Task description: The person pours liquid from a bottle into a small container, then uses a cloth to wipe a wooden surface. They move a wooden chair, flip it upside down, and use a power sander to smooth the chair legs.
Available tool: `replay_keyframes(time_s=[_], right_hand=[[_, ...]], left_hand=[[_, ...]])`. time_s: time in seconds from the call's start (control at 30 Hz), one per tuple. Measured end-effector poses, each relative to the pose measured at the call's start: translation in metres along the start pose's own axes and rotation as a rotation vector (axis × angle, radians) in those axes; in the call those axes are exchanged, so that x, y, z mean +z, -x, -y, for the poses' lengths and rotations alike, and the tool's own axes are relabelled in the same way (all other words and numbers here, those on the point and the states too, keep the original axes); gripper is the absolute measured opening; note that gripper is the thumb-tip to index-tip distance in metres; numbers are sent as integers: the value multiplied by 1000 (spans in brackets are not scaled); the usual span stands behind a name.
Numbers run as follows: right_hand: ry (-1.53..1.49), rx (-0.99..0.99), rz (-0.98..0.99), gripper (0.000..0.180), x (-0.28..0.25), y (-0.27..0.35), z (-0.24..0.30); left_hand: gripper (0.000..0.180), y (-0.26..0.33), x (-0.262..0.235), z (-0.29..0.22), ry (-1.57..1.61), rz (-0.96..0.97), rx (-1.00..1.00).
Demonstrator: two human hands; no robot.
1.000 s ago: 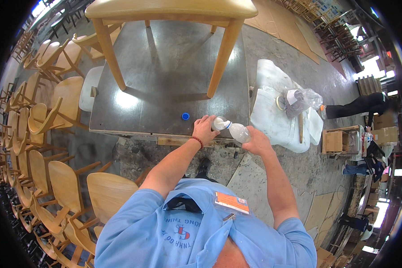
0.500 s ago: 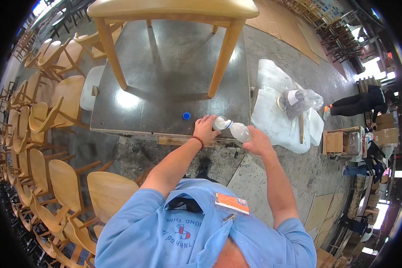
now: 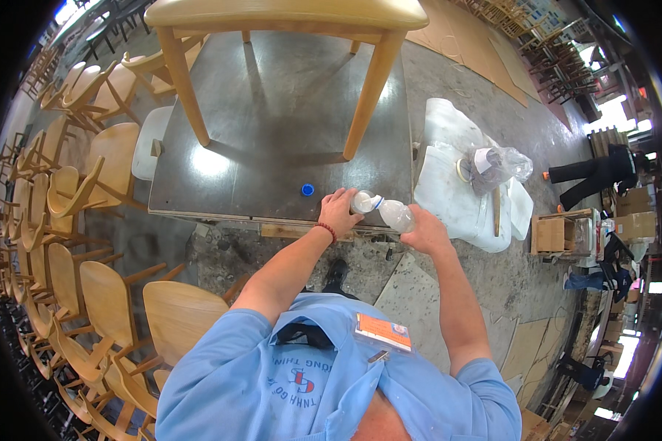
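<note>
My left hand [image 3: 337, 213] is closed around a small clear container [image 3: 363, 201] at the table's front edge. In my right hand [image 3: 426, 231] is a clear plastic bottle [image 3: 396, 216], tipped so that its neck points left at the container's mouth. The two mouths meet or nearly meet; I cannot tell if liquid is flowing. A blue bottle cap [image 3: 307, 190] lies on the dark tabletop [image 3: 272, 187], left of my left hand. Beyond it a light wooden chair or stool [image 3: 287, 16] stands on the table, its legs reaching down to the top.
Rows of wooden chairs [image 3: 110, 294] crowd the left side. On the floor to the right, white foam sheeting [image 3: 449, 176] carries a plastic bag [image 3: 493, 169] and a wooden stick [image 3: 496, 213]. Farther right are cardboard boxes [image 3: 552, 234] and a person in black [image 3: 588, 173].
The bottle in my right hand has risen very slightly. My left hand and the container hold still. The person in black at the right has moved their legs apart.
</note>
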State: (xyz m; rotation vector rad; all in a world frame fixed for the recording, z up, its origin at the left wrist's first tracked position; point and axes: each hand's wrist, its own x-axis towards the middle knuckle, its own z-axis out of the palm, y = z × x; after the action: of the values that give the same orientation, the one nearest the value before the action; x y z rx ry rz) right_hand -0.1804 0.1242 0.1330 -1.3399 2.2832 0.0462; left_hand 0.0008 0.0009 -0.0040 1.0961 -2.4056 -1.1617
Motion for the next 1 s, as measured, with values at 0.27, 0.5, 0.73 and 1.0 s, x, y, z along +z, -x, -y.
replay_keyframes(time_s=[0.27, 0.5, 0.73, 1.0], right_hand=[[-5, -40, -28, 61, 3, -1, -6], [-4, -44, -27, 62, 3, -3, -5], [11, -42, -24, 61, 2, -3, -4], [32, -26, -17, 59, 0, -2, -2]], left_hand=[[69, 0, -2, -4, 10, 19, -7], [69, -1, -1, -2, -3, 13, -6], [69, -1, -2, -2, 1, 18, -2], [69, -2, -1, -3, -1, 15, 1]])
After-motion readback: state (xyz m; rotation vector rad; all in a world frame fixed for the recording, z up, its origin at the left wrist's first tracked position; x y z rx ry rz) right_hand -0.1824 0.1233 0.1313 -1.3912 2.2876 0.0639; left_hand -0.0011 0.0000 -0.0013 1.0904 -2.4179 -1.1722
